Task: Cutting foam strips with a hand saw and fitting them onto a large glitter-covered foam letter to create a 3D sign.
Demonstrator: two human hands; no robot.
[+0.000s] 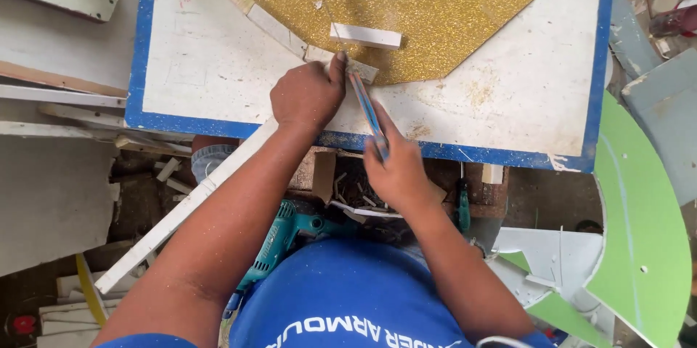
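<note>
A gold glitter sheet (435, 6) with angled edges lies on a white board (218, 65) that has a blue border. My left hand (308, 94) presses a small white strip (359, 68) down at the sheet's lower edge, thumb on the piece. My right hand (396, 166) grips a blue pencil-like tool (367, 108) whose tip touches that strip beside my left thumb. A second short white strip (365, 35) rests on the glitter sheet just above. A long white batten (181, 210) runs diagonally under my left forearm.
A teal power drill (279, 243) lies below the board by my lap. A green curved panel (639, 246) stands at the right. White offcuts and scrap boards (58, 195) lie at the left. A green-handled screwdriver (462, 206) hangs under the board's edge.
</note>
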